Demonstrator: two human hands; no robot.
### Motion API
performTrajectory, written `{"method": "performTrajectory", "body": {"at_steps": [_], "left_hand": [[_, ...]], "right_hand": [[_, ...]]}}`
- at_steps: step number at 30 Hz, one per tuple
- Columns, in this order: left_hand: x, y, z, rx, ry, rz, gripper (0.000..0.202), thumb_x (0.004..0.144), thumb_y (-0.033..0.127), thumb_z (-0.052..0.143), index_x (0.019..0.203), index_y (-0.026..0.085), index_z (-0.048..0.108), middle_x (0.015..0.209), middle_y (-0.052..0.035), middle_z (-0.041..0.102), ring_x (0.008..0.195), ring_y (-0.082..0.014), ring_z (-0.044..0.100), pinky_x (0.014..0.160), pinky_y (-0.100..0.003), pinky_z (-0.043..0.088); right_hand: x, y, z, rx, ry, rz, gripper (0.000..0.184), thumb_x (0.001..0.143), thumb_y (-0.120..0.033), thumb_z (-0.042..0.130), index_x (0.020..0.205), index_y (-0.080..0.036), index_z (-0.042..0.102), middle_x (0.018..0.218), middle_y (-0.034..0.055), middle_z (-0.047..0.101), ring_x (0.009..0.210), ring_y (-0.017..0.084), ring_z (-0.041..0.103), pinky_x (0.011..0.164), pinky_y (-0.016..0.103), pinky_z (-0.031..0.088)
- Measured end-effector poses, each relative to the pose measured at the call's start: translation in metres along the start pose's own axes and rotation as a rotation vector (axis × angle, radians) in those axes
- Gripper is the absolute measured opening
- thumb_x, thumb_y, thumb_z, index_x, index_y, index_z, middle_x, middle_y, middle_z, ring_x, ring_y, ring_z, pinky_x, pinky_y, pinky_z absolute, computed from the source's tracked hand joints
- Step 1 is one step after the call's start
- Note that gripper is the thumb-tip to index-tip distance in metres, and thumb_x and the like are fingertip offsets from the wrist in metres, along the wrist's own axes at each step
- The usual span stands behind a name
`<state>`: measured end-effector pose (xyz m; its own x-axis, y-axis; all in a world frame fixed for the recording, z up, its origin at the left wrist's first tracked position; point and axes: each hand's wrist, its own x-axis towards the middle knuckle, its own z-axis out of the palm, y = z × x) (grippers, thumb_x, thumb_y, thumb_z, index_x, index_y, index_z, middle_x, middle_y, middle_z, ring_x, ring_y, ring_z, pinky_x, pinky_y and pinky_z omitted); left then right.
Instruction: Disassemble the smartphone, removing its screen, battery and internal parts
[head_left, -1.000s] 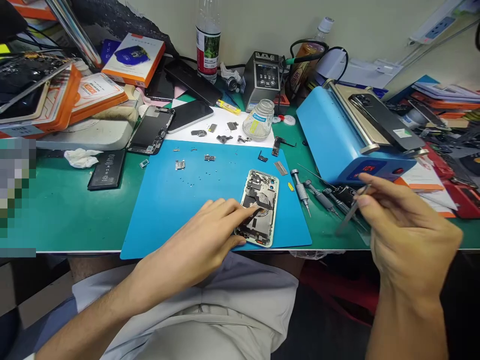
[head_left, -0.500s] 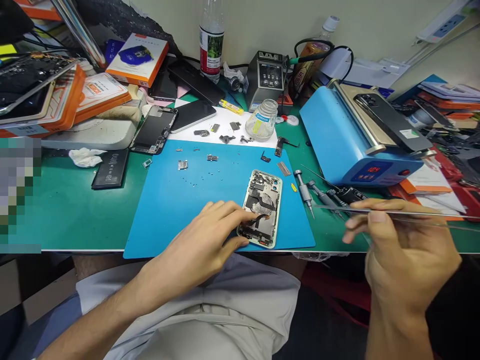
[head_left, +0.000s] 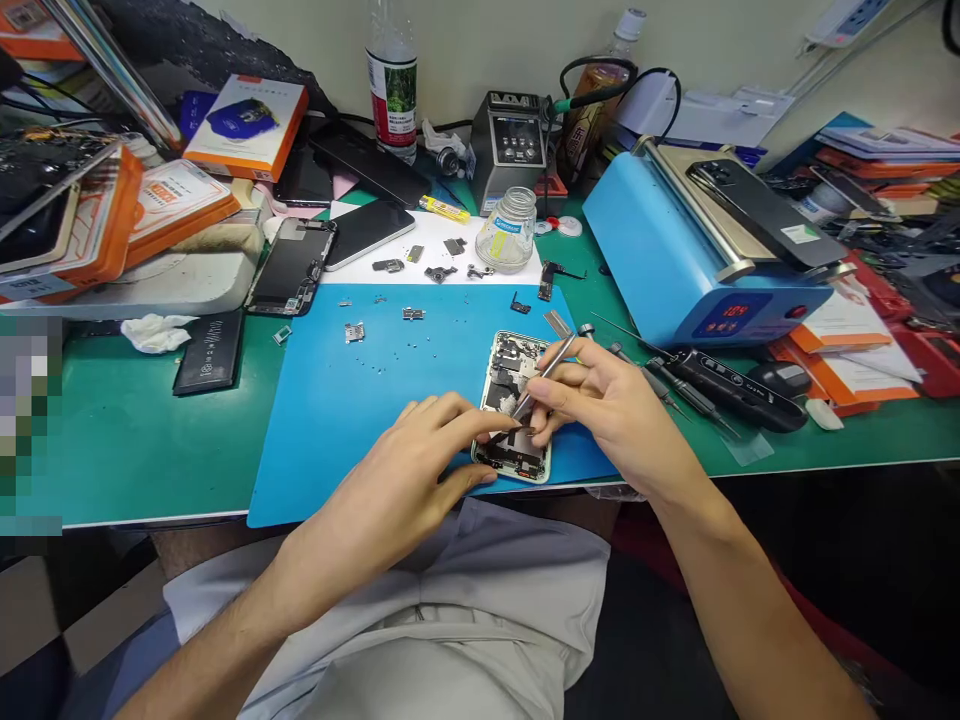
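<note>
An opened phone body point(head_left: 511, 372) with its insides bare lies on a blue work mat point(head_left: 360, 400) near the table's front edge. My left hand point(head_left: 405, 480) rests on the mat, thumb and forefinger pinching the phone's lower left side. My right hand point(head_left: 607, 410) has come over the phone's right side, closed round metal tweezers point(head_left: 546, 372) whose tips point down into the phone's middle. Small screws and metal parts point(head_left: 355, 331) lie scattered on the mat's far half.
A blue heating machine point(head_left: 675, 270) stands at the right with a phone on top. Screwdrivers point(head_left: 679, 392) lie beside it. A glass jar point(head_left: 509, 232), a soldering station point(head_left: 510, 145), a bottle point(head_left: 391, 85), a screen point(head_left: 292, 266), a battery point(head_left: 208, 353) and orange boxes point(head_left: 180, 195) crowd the back and left.
My right hand swung in from the far right with the tweezers and now has their tips inside the phone. My left hand stayed on the phone.
</note>
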<state>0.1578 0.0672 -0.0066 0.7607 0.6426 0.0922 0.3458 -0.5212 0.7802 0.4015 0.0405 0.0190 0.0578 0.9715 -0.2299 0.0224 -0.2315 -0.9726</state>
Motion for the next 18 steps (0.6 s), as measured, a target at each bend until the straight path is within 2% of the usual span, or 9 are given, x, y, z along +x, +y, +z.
{"method": "performTrajectory", "body": {"at_steps": [3,6,9,11,14,16,18], "left_hand": [[0.000,0.001,0.000,0.017,0.004,0.016,0.039,0.108,0.016,0.070,0.143,0.031,0.061,0.126,-0.0012,0.072,0.113,-0.0243,0.066,0.095,-0.038,0.049],[-0.001,0.002,0.000,0.045,-0.010,0.037,0.038,0.111,0.017,0.067,0.144,0.033,0.058,0.122,0.0004,0.072,0.107,-0.0236,0.064,0.093,-0.038,0.047],[-0.002,0.003,-0.001,0.008,0.001,0.054,0.044,0.112,0.018,0.066,0.149,0.038,0.051,0.119,0.0026,0.072,0.105,-0.0218,0.065,0.092,-0.036,0.048],[-0.003,0.001,-0.001,-0.020,0.012,0.054,0.049,0.111,0.019,0.068,0.151,0.039,0.047,0.121,0.0024,0.072,0.109,-0.0215,0.066,0.093,-0.035,0.049],[-0.002,-0.001,-0.001,0.017,-0.016,0.050,0.046,0.111,0.020,0.067,0.150,0.036,0.049,0.127,0.0013,0.073,0.111,-0.0226,0.066,0.095,-0.037,0.048],[-0.002,-0.002,-0.002,0.066,-0.038,0.060,0.040,0.111,0.022,0.067,0.147,0.033,0.052,0.131,-0.0001,0.073,0.113,-0.0241,0.064,0.097,-0.040,0.046],[-0.002,-0.002,-0.002,0.085,-0.049,0.063,0.039,0.110,0.029,0.070,0.145,0.030,0.054,0.134,-0.0014,0.072,0.116,-0.0258,0.063,0.099,-0.041,0.044]], "right_hand": [[0.000,-0.004,0.002,-0.055,-0.074,0.018,0.043,0.090,-0.053,0.090,0.101,-0.024,0.060,0.065,-0.0066,0.070,0.047,0.013,0.065,0.049,0.023,0.057],[-0.009,-0.008,0.006,-0.088,-0.086,-0.080,0.034,0.095,-0.048,0.086,0.100,-0.024,0.063,0.069,-0.0058,0.068,0.053,0.013,0.065,0.050,0.024,0.058],[-0.019,-0.007,0.007,-0.123,-0.048,-0.193,0.021,0.099,-0.039,0.082,0.098,-0.024,0.067,0.082,-0.0024,0.070,0.064,0.013,0.070,0.058,0.026,0.063],[-0.021,-0.004,0.005,-0.122,-0.033,-0.180,0.021,0.099,-0.039,0.082,0.100,-0.024,0.068,0.081,-0.0024,0.070,0.062,0.013,0.070,0.057,0.026,0.062],[-0.017,0.000,0.000,-0.072,0.013,-0.080,0.032,0.095,-0.048,0.086,0.100,-0.024,0.065,0.067,-0.0058,0.065,0.049,0.012,0.062,0.042,0.023,0.050],[-0.017,0.002,-0.004,-0.070,0.040,-0.062,0.035,0.093,-0.049,0.088,0.099,-0.024,0.065,0.066,-0.0059,0.065,0.048,0.012,0.060,0.039,0.023,0.046],[-0.022,0.002,-0.008,-0.092,0.097,-0.138,0.030,0.093,-0.046,0.087,0.100,-0.024,0.068,0.078,-0.0015,0.072,0.058,0.015,0.068,0.046,0.026,0.055]]}}
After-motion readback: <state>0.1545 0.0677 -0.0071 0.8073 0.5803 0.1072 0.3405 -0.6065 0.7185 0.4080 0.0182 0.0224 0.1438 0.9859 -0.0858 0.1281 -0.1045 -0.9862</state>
